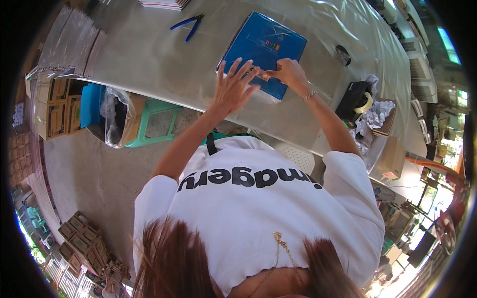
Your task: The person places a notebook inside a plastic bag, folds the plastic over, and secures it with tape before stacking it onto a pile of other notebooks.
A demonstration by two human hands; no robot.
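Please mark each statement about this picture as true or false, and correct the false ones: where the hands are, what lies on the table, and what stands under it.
1. Both hands rest on a blue flat package in clear wrap. True: the left hand lies spread on the blue package, and the right hand pinches at its near edge.
2. The blue-handled pliers are in the right hand. False: the pliers lie alone on the table, beyond the hands.
3. A black tape dispenser stands to the right of the hands. True: the tape dispenser is near the table's edge.
4. A red stool stands under the table. False: the stool is green.
5. The right wrist wears a bracelet. True: bracelet.
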